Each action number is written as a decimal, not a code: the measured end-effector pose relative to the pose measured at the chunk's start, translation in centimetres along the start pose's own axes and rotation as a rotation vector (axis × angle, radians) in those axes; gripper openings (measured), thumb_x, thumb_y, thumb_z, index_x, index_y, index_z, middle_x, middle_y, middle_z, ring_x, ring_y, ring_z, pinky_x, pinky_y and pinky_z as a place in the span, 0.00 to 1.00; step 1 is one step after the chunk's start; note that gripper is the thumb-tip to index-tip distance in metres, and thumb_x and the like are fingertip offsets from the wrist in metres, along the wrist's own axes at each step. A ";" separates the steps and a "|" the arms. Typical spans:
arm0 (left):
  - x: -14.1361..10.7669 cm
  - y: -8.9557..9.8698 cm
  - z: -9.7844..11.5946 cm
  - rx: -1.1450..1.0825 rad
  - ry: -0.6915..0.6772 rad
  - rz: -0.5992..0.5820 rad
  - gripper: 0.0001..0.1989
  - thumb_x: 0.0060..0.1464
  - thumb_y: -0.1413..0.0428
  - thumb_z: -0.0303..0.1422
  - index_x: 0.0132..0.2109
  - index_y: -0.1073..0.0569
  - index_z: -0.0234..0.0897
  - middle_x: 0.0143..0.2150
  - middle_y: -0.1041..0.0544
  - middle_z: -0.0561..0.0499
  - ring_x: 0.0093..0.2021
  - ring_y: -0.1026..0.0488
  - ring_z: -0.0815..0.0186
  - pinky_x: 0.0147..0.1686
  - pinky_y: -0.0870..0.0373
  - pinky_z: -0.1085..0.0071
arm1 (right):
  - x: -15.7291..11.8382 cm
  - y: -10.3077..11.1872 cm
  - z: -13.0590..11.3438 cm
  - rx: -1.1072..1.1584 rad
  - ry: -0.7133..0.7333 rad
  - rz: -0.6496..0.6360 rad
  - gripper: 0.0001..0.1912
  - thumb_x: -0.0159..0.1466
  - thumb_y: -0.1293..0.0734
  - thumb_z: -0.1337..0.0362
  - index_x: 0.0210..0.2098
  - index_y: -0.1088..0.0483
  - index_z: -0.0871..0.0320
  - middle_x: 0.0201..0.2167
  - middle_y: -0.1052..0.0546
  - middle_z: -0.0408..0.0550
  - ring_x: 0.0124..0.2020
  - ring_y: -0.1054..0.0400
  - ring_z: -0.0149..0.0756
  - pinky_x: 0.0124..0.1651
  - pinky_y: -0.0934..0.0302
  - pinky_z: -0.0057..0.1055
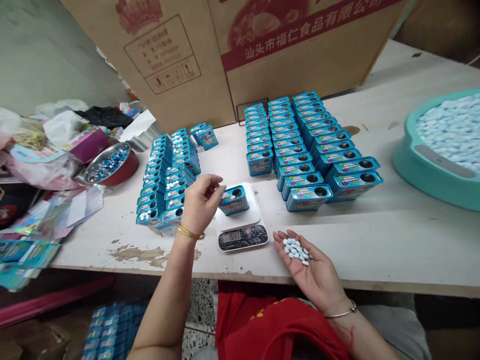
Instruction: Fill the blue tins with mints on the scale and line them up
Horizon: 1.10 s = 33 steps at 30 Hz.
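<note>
A small blue tin (235, 201) with a round opening in its top stands on a white kitchen scale (256, 216), whose lit display shows blurred digits. My left hand (200, 202) is over the tin's left end, thumb and fingers pinched together; what they hold, if anything, I cannot make out. To the right of the scale my right hand (309, 270) is turned palm up, cupping a small heap of pale candy tablets (295, 250).
Rows of open blue tins (298, 150) stand at right; more tins (165, 175), some topped with tablets, stand at left. A teal basin (423, 167) of tablets is far right. A metal bowl (123, 175) holds blue-silver pieces. A large carton (187, 60) stands behind.
</note>
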<state>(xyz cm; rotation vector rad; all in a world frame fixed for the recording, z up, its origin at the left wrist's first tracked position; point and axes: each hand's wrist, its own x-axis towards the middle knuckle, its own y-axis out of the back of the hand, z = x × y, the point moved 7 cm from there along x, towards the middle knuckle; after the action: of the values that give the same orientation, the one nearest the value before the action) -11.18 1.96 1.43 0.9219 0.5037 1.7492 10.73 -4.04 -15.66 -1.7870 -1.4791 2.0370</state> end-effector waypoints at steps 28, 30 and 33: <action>-6.2 -8.2 5.6 0.135 -0.315 -0.490 0.07 0.59 0.51 0.31 0.41 0.29 0.37 0.37 0.28 0.48 0.36 0.31 0.68 0.35 0.32 0.72 | -0.5 -1.9 1.0 -0.009 -0.055 -0.153 0.13 0.62 0.40 0.70 0.43 0.28 0.64 0.42 0.21 0.55 0.44 0.27 0.37 0.50 0.32 0.37; -8.9 -10.8 6.1 0.201 -0.324 -0.582 0.07 0.59 0.52 0.30 0.40 0.30 0.37 0.38 0.29 0.47 0.37 0.31 0.67 0.36 0.32 0.71 | -0.4 -1.7 1.0 -0.026 -0.064 -0.153 0.14 0.63 0.41 0.70 0.45 0.28 0.62 0.41 0.21 0.52 0.42 0.26 0.35 0.49 0.31 0.36; -11.2 -12.9 6.4 0.266 -0.315 -0.560 0.08 0.60 0.54 0.29 0.36 0.31 0.36 0.37 0.29 0.47 0.37 0.32 0.65 0.36 0.32 0.69 | -0.4 -1.0 1.3 -0.028 -0.124 -0.115 0.15 0.64 0.43 0.70 0.45 0.28 0.63 0.42 0.21 0.53 0.45 0.27 0.36 0.48 0.32 0.35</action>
<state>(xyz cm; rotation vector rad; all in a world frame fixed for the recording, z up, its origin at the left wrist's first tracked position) 3.35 -4.28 -7.67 1.0919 0.7153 1.0273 9.29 -4.47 -14.86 -1.5696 -1.6097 2.1148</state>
